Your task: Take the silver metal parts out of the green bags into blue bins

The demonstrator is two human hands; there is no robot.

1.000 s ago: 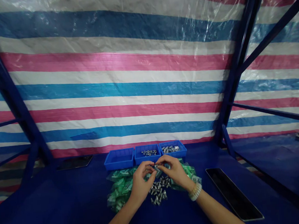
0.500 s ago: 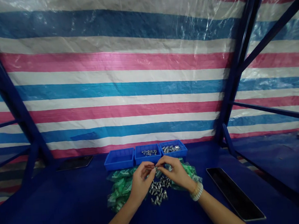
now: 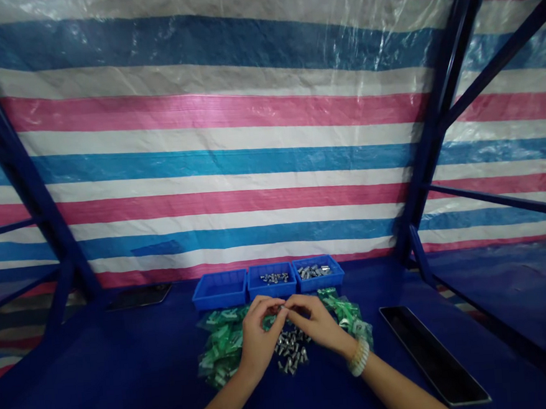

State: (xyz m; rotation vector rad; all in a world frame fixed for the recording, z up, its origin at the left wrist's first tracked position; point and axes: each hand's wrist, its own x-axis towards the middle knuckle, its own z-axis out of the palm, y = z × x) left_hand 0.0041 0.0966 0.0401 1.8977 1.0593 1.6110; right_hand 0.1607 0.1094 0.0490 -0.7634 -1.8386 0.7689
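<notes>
My left hand (image 3: 260, 335) and my right hand (image 3: 319, 323) meet fingertip to fingertip above the table. Both are closed in a pinch, and whatever small piece lies between the fingers is hidden. Just below them is a pile of small shiny metal fittings (image 3: 290, 353), shaped like short screws. Green-marked clear plastic packets (image 3: 224, 345) are heaped beside my left hand. More green packets (image 3: 346, 311) lie behind and to the right of my right hand, whose wrist wears a pale beaded bracelet (image 3: 359, 357).
Three blue trays stand behind the hands: a bare left tray (image 3: 220, 289), a middle tray (image 3: 272, 288) with small metal parts, and a right tray (image 3: 320, 281) with metal cylinders. A dark flat panel (image 3: 433, 352) lies at right, a phone-like slab (image 3: 139, 296) at far left. Blue posts (image 3: 430, 137) flank the striped sheet.
My right hand has shifted slightly down and its fingers have drawn in closer to the left fingertips. The small piece glimpsed between them is now covered. The view has moved a little.
</notes>
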